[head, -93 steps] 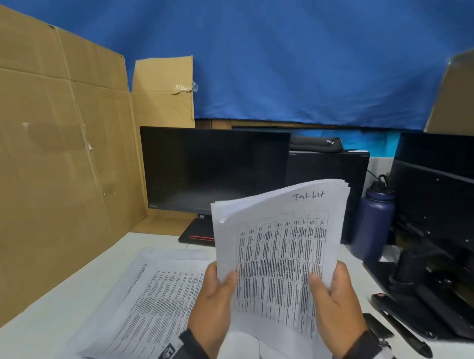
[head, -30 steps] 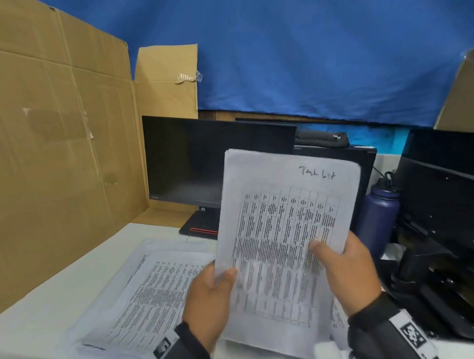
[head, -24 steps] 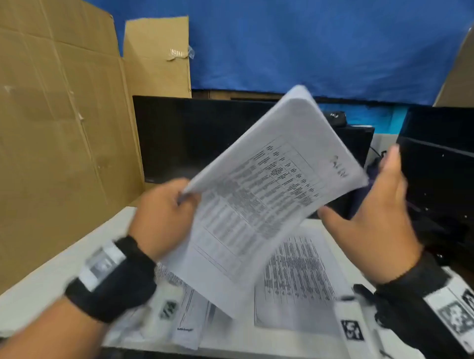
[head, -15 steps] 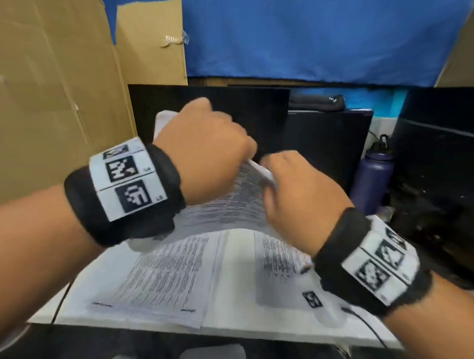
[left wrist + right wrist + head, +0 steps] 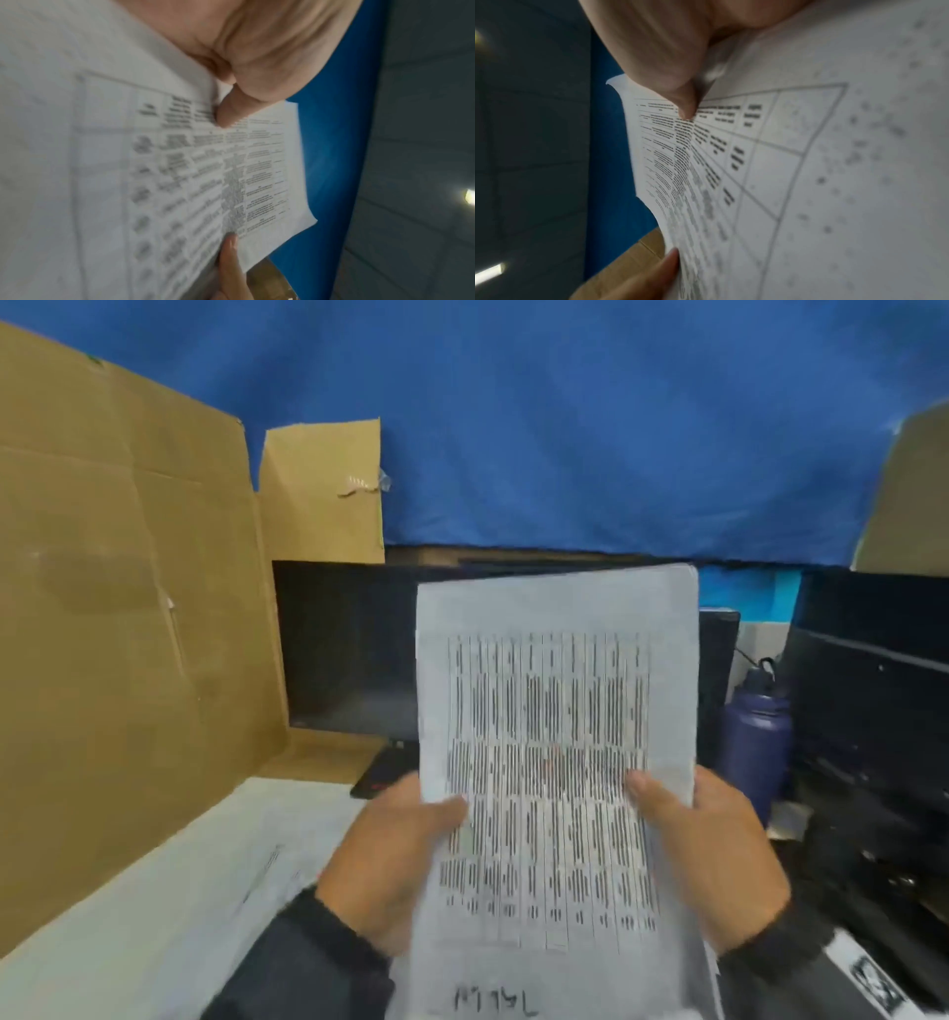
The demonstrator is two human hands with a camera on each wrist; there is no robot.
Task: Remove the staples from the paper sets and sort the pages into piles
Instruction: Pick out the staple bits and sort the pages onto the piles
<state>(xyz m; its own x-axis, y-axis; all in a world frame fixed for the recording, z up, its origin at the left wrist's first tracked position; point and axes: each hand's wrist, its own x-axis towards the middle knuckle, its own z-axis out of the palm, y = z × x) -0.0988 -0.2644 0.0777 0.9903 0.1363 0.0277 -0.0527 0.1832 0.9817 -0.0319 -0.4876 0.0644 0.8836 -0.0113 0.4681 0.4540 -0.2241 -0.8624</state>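
Observation:
A paper set (image 5: 554, 762) printed with a table stands upright in front of me, upside down, its handwritten title at the bottom edge. My left hand (image 5: 400, 855) pinches its left edge, thumb (image 5: 228, 113) on the printed face. My right hand (image 5: 703, 855) pinches the right edge, thumb (image 5: 682, 105) on the face too. The paper set (image 5: 180, 172) fills both wrist views, blurred. No staple shows. More printed pages (image 5: 272, 865) lie flat on the white desk (image 5: 128, 942) at lower left.
A dark monitor (image 5: 349, 649) stands behind the paper. Cardboard panels (image 5: 128, 634) wall the left side. A navy water bottle (image 5: 755, 737) stands at right, beside another monitor and its stand (image 5: 873, 711). A blue cloth (image 5: 565, 428) hangs behind.
The paper set was turned end over end between my hands; its handwritten title was at the top and is now at the bottom. Both hands again hold its side edges upright.

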